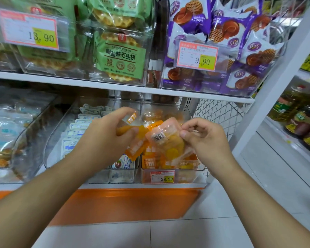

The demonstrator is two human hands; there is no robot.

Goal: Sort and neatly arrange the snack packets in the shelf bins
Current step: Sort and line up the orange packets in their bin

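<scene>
- Gripping: orange packets held by left hand; pale packet pinched by right hand.
- Packets should be aligned upright, then lowered into orange bin at 6 o'clock.

Orange snack packets: glossy clear-and-orange plastic film, crinkled. Shelf bins: transparent hard plastic, smooth, reflective. Price tag: paper in clear sleeve. Side grid: white wire mesh. Floor tiles: smooth, slightly glossy.
</scene>
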